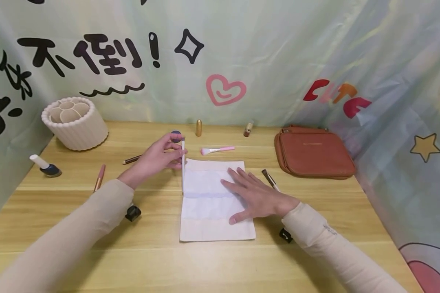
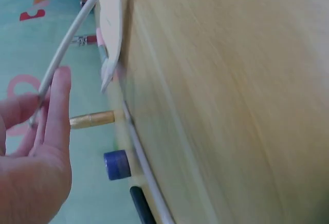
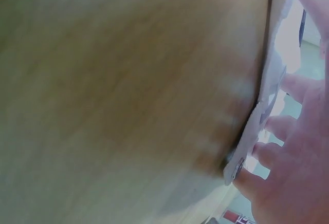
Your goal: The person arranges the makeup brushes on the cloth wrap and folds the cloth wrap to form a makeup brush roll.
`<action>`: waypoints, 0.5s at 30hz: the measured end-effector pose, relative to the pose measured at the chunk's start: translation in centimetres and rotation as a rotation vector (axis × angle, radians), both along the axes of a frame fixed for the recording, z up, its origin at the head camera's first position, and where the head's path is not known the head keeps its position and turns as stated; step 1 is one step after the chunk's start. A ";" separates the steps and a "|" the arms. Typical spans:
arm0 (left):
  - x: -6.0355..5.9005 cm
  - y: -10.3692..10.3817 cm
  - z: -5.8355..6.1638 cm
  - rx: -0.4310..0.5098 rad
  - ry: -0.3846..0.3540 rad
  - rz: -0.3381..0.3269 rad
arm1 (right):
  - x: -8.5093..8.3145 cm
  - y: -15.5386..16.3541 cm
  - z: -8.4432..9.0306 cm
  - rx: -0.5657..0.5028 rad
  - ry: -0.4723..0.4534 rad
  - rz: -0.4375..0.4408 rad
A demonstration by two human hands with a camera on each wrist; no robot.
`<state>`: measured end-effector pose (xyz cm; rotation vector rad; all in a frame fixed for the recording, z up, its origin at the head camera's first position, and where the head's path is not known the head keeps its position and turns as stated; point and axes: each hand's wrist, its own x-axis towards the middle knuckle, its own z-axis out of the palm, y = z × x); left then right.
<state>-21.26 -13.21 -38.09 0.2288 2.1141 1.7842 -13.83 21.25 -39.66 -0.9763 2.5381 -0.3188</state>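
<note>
on the wooden table, left to right:
far left edge: a nail polish bottle lies on its side, and a ribbed white brush holder stands near the back left corner.
left of centre: a brown pencil and a rose-coloured pen lie loose.
left hand: the left hand pinches a thin white stick between thumb and fingertips and holds it along the left edge of the white pouch; the other fingers look relaxed.
pouch: it lies flat at the middle of the table, short edge toward the person.
right hand: the right hand lies flat on the pouch's right half, fingers straight and spread, gripping nothing.
behind the pouch: a pink brush, a gold tube and a small bottle.
right: a dark-tipped brush lies just beside the right hand; a brown bag sits near the right edge.
risk: the pinch is light, so the stick could slip or roll off the pouch's edge.
risk: if the flat palm eases, the pouch could slide or bunch.
risk: the right wrist could knock the dark-tipped brush.
</note>
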 end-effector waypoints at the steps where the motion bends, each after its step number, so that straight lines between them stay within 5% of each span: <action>1: -0.2 0.3 -0.1 0.006 0.008 0.016 | 0.0 0.0 0.0 0.001 -0.002 -0.001; 7: -0.9 1.8 -1.2 -0.031 0.006 0.012 | -0.1 0.1 0.2 -0.001 -0.009 -0.004; 15: 0.8 1.5 -2.1 -0.264 -0.013 -0.213 | -0.1 0.0 -0.2 0.008 -0.013 -0.011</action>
